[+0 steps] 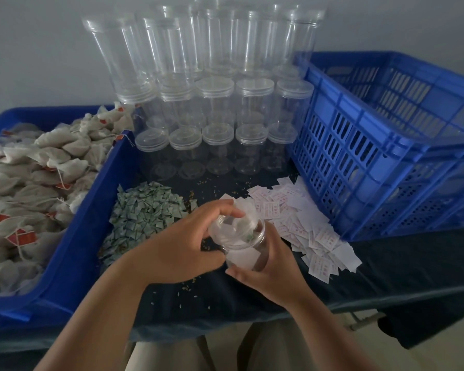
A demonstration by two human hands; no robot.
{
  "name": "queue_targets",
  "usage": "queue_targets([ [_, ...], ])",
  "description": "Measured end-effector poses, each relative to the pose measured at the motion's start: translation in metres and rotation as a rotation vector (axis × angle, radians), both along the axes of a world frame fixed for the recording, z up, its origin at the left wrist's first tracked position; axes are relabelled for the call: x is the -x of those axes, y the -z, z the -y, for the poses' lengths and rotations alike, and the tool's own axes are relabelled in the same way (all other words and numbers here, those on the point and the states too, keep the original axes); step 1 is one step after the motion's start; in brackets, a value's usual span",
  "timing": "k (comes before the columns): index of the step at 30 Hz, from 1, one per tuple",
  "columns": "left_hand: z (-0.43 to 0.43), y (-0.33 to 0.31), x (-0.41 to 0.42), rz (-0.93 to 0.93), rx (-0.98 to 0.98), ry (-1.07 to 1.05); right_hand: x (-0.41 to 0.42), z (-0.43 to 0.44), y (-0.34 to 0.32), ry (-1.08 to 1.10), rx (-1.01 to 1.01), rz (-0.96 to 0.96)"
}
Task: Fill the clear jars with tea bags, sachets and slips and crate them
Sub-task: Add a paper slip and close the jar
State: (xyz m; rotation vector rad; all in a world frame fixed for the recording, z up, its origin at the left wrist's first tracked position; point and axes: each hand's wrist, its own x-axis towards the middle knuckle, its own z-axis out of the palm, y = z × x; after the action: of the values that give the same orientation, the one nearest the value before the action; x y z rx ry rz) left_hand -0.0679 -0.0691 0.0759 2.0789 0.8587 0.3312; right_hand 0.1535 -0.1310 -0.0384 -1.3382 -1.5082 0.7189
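Observation:
A clear jar (245,254) is held over the dark table in front of me, with tea bags, a green sachet and white paper showing inside it. My right hand (268,269) grips the jar's body from the right and below. My left hand (188,242) curls over the jar's clear lid (235,228) and holds it on the mouth. A heap of green sachets (145,212) lies just left of my hands. White slips with red print (306,223) are spread to the right.
A blue tray (73,245) heaped with tea bags (32,178) stands at the left. Stacked empty lidded jars (214,103) fill the back middle. A blue slatted crate (381,145) sits at the right. Loose grains dot the table.

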Motion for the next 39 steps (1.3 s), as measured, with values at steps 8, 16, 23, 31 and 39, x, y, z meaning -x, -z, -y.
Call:
queue_targets([
  [8, 0.032, -0.009, -0.058, -0.268, -0.311, -0.239, -0.002, -0.002, 0.002, 0.016, -0.036, 0.072],
  [16, 0.035, -0.006, -0.093, -0.393, -0.412, -0.377, 0.001, -0.008, 0.011, 0.085, -0.116, 0.158],
  [23, 0.026, 0.015, -0.096, -0.308, -0.702, -0.263, -0.006, -0.01, 0.009, 0.04, -0.051, 0.057],
  [31, 0.005, 0.004, -0.05, -0.028, -0.391, 0.186, -0.018, -0.004, 0.005, -0.261, 0.014, -0.193],
  [39, 0.033, -0.008, -0.104, -0.419, -0.183, -0.408, -0.006, -0.006, 0.012, 0.028, -0.143, 0.276],
])
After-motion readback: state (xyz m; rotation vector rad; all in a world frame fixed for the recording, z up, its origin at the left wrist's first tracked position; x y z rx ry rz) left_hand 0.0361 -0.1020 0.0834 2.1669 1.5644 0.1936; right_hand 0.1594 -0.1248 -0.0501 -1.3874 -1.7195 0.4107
